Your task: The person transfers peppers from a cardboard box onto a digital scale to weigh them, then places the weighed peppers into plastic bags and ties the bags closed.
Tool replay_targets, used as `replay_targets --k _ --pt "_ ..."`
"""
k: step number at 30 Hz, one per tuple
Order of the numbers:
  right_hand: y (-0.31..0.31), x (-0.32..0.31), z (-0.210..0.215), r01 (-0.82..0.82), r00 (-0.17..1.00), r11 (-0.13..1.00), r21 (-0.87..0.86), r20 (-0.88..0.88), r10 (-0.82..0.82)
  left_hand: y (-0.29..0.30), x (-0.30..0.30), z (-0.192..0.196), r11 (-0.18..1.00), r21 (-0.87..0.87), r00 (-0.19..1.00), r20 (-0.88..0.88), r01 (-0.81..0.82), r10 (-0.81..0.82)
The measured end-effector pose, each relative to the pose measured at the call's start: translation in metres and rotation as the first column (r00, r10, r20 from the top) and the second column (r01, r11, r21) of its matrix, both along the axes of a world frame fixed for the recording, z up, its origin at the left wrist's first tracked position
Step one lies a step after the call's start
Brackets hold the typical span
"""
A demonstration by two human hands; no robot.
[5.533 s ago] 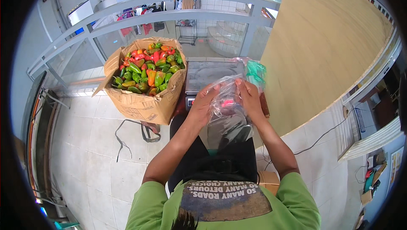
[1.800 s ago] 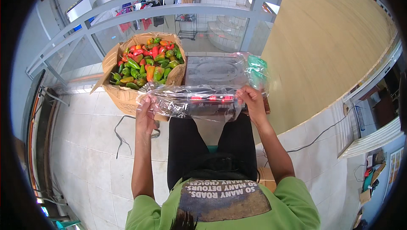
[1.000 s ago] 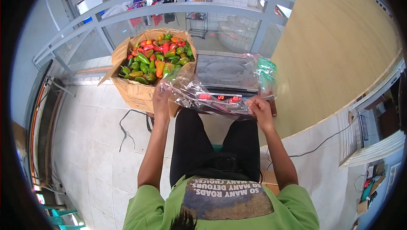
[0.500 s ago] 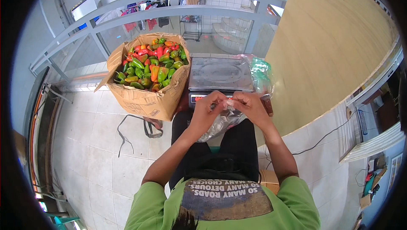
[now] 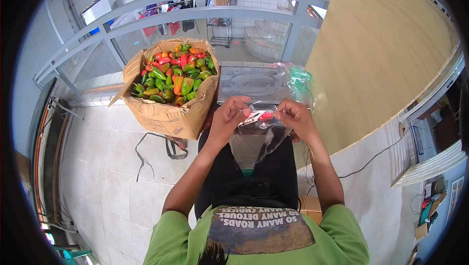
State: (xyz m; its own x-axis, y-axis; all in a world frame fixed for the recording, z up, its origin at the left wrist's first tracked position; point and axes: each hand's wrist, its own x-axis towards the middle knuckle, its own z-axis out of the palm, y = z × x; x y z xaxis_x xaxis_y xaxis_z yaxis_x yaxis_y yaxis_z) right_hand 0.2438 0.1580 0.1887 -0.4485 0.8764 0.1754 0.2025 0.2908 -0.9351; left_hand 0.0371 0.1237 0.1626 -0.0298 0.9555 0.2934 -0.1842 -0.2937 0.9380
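Both the left hand (image 5: 229,117) and the right hand (image 5: 294,118) pinch the top edge of a clear plastic bag (image 5: 259,138). A cardboard box of peppers (image 5: 168,87) sits just left of a metal scale (image 5: 251,83).

Head view — looking straight down.

cardboard box (image 5: 163,113) of peppers (image 5: 176,77), metal scale (image 5: 251,83), railing (image 5: 195,13)

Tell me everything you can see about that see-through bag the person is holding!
The clear plastic bag looks thin, shiny and crinkled, with a red strip along its top edge. The left hand and right hand pinch that top edge from either side, close together. The rest hangs limp over the person's lap, in front of a metal weighing scale. It looks empty, though creases make that hard to tell.
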Motion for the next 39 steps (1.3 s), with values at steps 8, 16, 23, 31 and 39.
replay_targets --k 8,16,23,31,39 --pt "-0.005 -0.006 0.003 -0.022 0.998 0.995 -0.102 -0.055 0.017 0.003 -0.009 -0.006 0.998 -0.022 0.972 -0.225 0.058 -0.061" --pt "0.001 -0.005 -0.021 -0.089 0.978 0.988 -0.128 -0.197 0.063 -0.002 0.007 0.000 0.998 0.036 0.984 -0.176 0.042 -0.035" --pt "0.003 -0.006 -0.032 -0.108 0.975 0.975 -0.194 -0.210 0.066 0.001 0.002 -0.009 0.984 0.179 0.932 -0.355 -0.002 0.066" --pt "0.003 -0.004 -0.030 -0.064 0.948 0.984 -0.164 -0.319 0.009 0.002 0.011 -0.005 0.996 0.043 0.993 -0.095 0.079 -0.075" --pt "0.006 -0.006 -0.031 -0.030 0.969 0.997 -0.068 -0.245 0.012 0.003 0.006 -0.007 0.997 0.058 0.957 -0.285 -0.048 0.062"
